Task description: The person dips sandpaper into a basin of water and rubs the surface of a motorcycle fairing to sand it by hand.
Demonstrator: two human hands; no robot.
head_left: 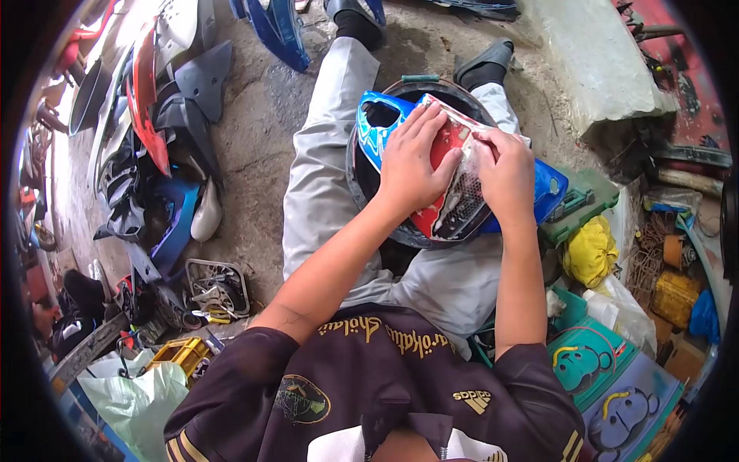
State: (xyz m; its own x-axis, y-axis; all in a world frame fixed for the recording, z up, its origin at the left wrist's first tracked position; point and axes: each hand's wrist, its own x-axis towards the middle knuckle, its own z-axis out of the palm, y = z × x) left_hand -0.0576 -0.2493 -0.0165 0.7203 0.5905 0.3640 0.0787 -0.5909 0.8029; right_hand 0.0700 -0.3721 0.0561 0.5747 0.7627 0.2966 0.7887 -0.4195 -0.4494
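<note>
A motorcycle fairing panel (448, 145) in red, blue and white, with scuffed whitish patches and a dark mesh-patterned area, lies across a round black tub (352, 171) between my knees. My left hand (419, 158) rests flat on the panel's red part, fingers stretched out and thumb apart. On the panel's right side, my right hand (506, 169) is closed in a pinch, its fingertips at the scuffed whitish edge. Whatever those fingers hold, if anything, is hidden.
Loose fairing parts (146, 100) are heaped at the left. A yellow crate (181, 356) and a pale plastic bag (131, 404) sit lower left. At the right are a yellow bag (591, 251), a green case (577, 206), teal boxes (589, 358) and a concrete block (608, 69).
</note>
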